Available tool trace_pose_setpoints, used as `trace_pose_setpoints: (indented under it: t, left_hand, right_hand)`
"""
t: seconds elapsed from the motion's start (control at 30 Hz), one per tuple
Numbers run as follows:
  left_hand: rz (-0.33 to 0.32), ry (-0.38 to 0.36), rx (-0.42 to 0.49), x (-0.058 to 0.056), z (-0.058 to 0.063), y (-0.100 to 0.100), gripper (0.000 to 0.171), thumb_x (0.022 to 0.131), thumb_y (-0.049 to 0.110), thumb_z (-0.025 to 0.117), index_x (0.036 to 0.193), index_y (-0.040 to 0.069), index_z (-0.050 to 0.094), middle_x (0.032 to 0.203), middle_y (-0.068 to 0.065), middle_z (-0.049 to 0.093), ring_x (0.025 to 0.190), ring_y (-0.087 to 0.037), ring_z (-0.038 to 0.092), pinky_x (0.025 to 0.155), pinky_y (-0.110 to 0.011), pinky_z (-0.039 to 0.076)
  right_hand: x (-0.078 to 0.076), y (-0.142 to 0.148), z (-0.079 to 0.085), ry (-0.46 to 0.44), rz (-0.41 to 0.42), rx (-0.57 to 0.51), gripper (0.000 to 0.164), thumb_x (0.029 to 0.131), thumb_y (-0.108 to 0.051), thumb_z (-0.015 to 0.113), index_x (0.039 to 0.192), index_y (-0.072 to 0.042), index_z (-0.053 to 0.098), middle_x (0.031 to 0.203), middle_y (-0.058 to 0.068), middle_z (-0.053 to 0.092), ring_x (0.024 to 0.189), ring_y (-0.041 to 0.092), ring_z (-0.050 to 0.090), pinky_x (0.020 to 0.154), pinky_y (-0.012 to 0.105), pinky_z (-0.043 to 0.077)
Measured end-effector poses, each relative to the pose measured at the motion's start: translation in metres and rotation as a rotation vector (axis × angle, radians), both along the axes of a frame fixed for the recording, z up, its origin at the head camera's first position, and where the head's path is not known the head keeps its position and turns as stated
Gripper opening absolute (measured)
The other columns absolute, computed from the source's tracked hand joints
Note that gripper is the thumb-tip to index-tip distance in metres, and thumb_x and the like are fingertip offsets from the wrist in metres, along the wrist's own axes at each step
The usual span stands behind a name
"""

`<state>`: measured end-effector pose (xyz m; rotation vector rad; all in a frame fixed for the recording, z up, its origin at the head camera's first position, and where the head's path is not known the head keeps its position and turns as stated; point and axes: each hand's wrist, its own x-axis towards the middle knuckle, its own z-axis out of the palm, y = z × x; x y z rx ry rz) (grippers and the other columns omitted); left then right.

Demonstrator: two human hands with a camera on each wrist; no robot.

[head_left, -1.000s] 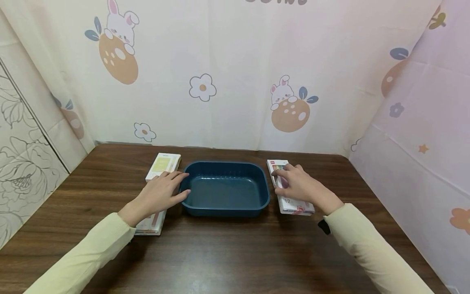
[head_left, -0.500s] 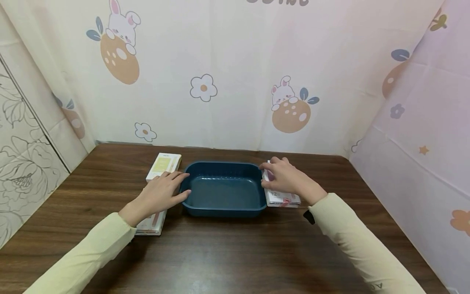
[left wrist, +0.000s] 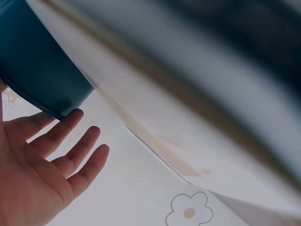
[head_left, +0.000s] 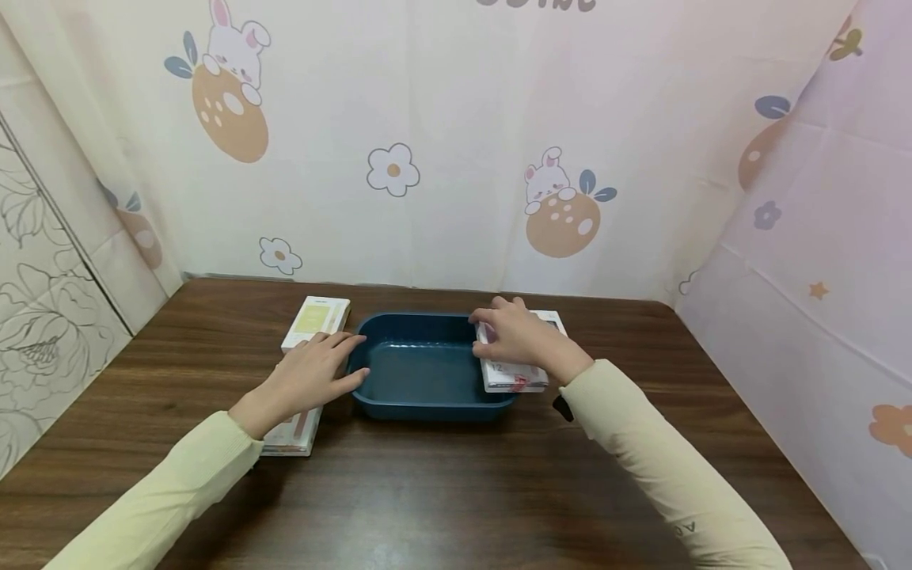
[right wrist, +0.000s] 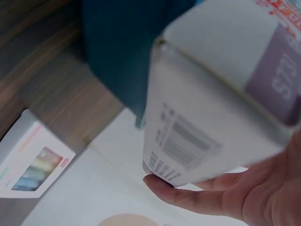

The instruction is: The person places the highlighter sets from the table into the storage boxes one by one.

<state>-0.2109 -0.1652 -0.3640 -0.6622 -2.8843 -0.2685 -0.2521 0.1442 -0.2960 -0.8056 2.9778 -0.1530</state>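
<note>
My right hand (head_left: 523, 332) grips a white box (head_left: 514, 377) marked 12 and holds it tilted over the right rim of a dark teal rectangular basin (head_left: 427, 412). In the right wrist view, this white box (right wrist: 188, 127) shows a barcode and a purple label, with a fingertip at its lower edge. The left hand (head_left: 306, 380) rests with fingers spread at the basin's left rim, holding nothing. Its fingertips meet the rim in the left wrist view, where a blurred white box (left wrist: 155, 122) fills much of the picture.
Left of the basin lie a white box with a yellow-green panel (head_left: 317, 317) and another white box (head_left: 290, 435), partly under the left arm. Behind the right hand, a white box with a coloured window (right wrist: 40, 167) lies on the brown wooden table (head_left: 442, 491). A printed curtain (head_left: 456, 237) hangs behind.
My right hand has lifted the white box and carried it left, from the table beside the basin to over its right rim, uncovering another box. The left hand has stayed put.
</note>
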Motion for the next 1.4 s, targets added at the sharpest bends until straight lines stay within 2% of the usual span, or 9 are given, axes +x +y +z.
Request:
trace_pose_setpoints:
  t: [0.33,0.6,0.97,1.2,1.4]
  left_hand:
    - [-0.004,0.005,-0.002,0.001,0.001,0.0,0.059,0.086,0.047,0.053,0.132,0.01,0.049,0.13,-0.012,0.053,0.11,-0.032,0.053,0.087,-0.048,0.045]
    - [-0.003,-0.003,-0.003,0.0,0.0,0.0,0.059,0.086,0.048,0.053,0.131,0.01,0.049,0.13,-0.012,0.053,0.111,-0.032,0.052,0.086,-0.049,0.045]
    - [0.0,-0.002,0.001,-0.001,-0.001,0.0,0.059,0.087,0.048,0.053,0.131,0.01,0.049,0.129,-0.012,0.053,0.111,-0.032,0.052,0.086,-0.049,0.045]
    - [-0.003,0.0,0.003,0.0,-0.001,0.0,0.059,0.087,0.048,0.052,0.131,0.01,0.049,0.129,-0.013,0.053,0.112,-0.032,0.052,0.087,-0.05,0.045]
    - [-0.004,0.001,0.004,0.0,-0.001,0.0,0.059,0.087,0.048,0.052,0.131,0.009,0.049,0.129,-0.013,0.053,0.112,-0.032,0.052,0.087,-0.05,0.045]
  right_hand:
    - [-0.007,-0.026,0.001,-0.044,-0.042,0.026,0.048,0.082,-0.04,0.058,0.126,-0.02,0.055,0.119,0.01,0.052,0.1,0.029,0.043,0.082,0.049,0.045]
    - [-0.01,-0.04,-0.009,-0.05,-0.051,0.048,0.048,0.083,-0.041,0.058,0.126,-0.021,0.054,0.121,0.009,0.051,0.1,0.03,0.043,0.085,0.054,0.043]
    - [-0.007,-0.045,-0.027,-0.055,-0.068,0.065,0.049,0.083,-0.043,0.058,0.128,-0.025,0.053,0.125,0.01,0.049,0.101,0.029,0.043,0.085,0.05,0.043]
    - [-0.007,-0.046,-0.039,-0.068,-0.066,0.067,0.048,0.083,-0.042,0.058,0.128,-0.024,0.053,0.129,0.011,0.047,0.108,0.033,0.043,0.09,0.053,0.041]
    - [-0.007,-0.048,-0.047,-0.08,-0.068,0.079,0.05,0.083,-0.043,0.059,0.128,-0.023,0.053,0.126,0.01,0.049,0.1,0.029,0.043,0.084,0.05,0.043]
